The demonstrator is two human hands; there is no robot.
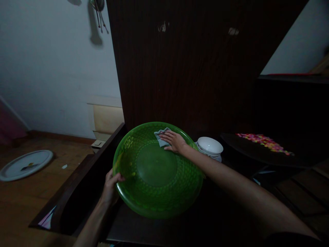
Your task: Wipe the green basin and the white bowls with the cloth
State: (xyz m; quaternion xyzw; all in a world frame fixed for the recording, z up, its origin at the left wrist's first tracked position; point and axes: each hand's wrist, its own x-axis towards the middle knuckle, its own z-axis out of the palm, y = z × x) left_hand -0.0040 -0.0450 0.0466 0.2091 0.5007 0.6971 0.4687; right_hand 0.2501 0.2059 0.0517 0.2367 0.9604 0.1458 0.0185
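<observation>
Panel [185, 68]: dark wood is rising behind everything near the hands, showing 2 pale worn spots high up.
Wall [56, 61]: pale paint is filling the upper left, with an ornament [100, 17] hanging beside the panel's edge.
Floor [15, 206]: brown boards are running along the left side, at the foot of the wall.
Worktop [144, 230]: a dark surface is lying under the basin [157, 164], mostly in shadow.
Basin: round and green, it is tilting its open inside towards the viewer, between the 2 hands; whether its base is touching the worktop, I cannot tell.
Disc [42, 157]: white and round, it is lying on the floor at far left, carrying something small and dark.
Patch [264, 141]: many-coloured, it is showing on a dark surface at far right.
Bowls [210, 146]: white and stacked, they are standing just right of the basin, beyond the right forearm.
Left hand [111, 183]: it is gripping the basin's left rim, thumb over the edge.
Right hand [177, 141]: it is lying nearly flat, fingers extended, over the cloth [161, 134].
Cloth: grey and crumpled at its edges, it is resting against the basin's far inner side, partly hidden by the fingers.
</observation>
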